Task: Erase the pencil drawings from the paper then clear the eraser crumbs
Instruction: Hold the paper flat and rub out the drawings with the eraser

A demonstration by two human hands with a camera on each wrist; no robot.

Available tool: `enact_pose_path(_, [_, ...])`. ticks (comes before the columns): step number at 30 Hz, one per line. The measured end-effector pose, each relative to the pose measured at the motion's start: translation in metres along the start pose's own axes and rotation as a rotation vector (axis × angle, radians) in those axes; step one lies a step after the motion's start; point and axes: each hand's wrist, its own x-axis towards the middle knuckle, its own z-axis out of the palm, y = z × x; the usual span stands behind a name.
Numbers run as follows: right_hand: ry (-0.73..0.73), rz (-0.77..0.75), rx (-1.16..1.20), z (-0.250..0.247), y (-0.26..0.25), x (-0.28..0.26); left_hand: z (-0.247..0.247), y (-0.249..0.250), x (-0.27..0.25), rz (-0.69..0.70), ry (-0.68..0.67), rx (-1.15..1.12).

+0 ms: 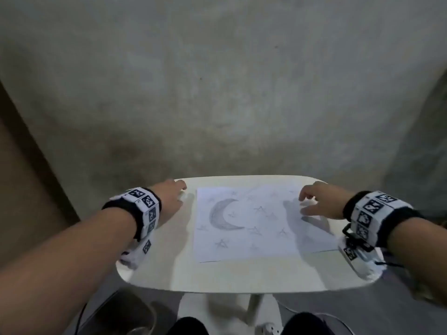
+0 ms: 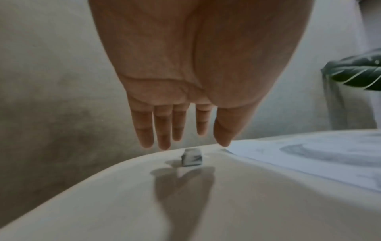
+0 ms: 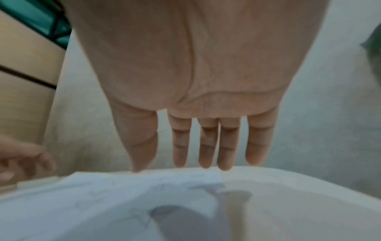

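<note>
A white paper (image 1: 244,221) lies on the small white table (image 1: 217,276), pencilled with a shaded crescent moon (image 1: 221,217) and several stars (image 1: 258,210). In the left wrist view a small grey-smudged eraser (image 2: 191,157) sits on the table just left of the paper (image 2: 309,156). My left hand (image 1: 177,189) hovers over it with straight fingers (image 2: 163,140), holding nothing. Over the paper's far right part (image 3: 103,203) my right hand (image 1: 306,201) hangs open, fingertips (image 3: 224,163) just above the sheet. No crumbs are visible.
A grey wall stands right behind the table's far edge. A wooden panel (image 1: 21,177) is at the left and a green leaf (image 2: 358,73) at the right. Below the near edge are the table's white base (image 1: 229,308) and a cable.
</note>
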Motion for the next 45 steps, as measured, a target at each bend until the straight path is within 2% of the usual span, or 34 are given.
enact_pose_path(6, [-0.188,-0.102,-0.124,0.016,-0.024,0.014,0.015,0.009,0.012,-0.035,-0.068,0.149])
enact_pose_path(12, [-0.191,-0.108,-0.136,0.02,-0.023,0.015,0.01,0.018,0.004,0.02,-0.012,0.224])
enact_pose_path(18, [-0.205,-0.104,-0.138,0.019,-0.023,0.013,-0.009,0.023,-0.013,0.017,-0.073,0.154])
enact_pose_path(21, [-0.214,-0.097,-0.137,0.015,-0.026,0.012,-0.031,0.041,-0.016,0.091,-0.041,-0.026])
enact_pose_path(24, [-0.17,-0.112,-0.039,0.002,-0.034,0.004,-0.044,0.07,-0.015,0.194,0.029,-0.385])
enact_pose_path(28, [-0.167,-0.199,0.449,-0.024,-0.055,-0.013,-0.047,0.117,-0.015,0.281,-0.016,-0.906])
enact_pose_path(30, [-0.194,-0.229,0.73,-0.031,-0.064,-0.017,-0.046,0.138,-0.014,0.309,-0.05,-1.051])
enact_pose_path(31, [-0.182,-0.227,0.793,-0.032,-0.065,-0.016,-0.044,0.147,-0.014,0.33,-0.059,-1.072])
enact_pose_path(33, [-0.118,-0.211,0.797,-0.033,-0.064,-0.015,-0.04,0.161,-0.011,0.371,-0.046,-1.032])
enact_pose_path(35, [-0.04,-0.171,0.641,-0.031,-0.054,-0.011,-0.038,0.168,-0.01,0.384,-0.025,-0.901])
enact_pose_path(37, [0.042,-0.106,0.433,-0.029,-0.041,-0.007,-0.033,0.163,-0.005,0.383,-0.043,-0.523])
enact_pose_path(39, [0.086,-0.021,0.288,-0.027,-0.023,-0.001,-0.021,0.15,-0.001,0.361,-0.161,-0.126])
enact_pose_path(40, [0.089,0.011,0.25,-0.026,-0.015,0.001,-0.014,0.142,0.0,0.347,-0.221,0.0])
enact_pose_path(42, [0.069,0.045,0.204,-0.023,-0.004,0.006,-0.004,0.127,-0.001,0.333,-0.292,0.113])
enact_pose_path(45, [0.023,0.033,0.145,-0.02,-0.004,0.014,0.002,0.113,-0.003,0.333,-0.324,0.115])
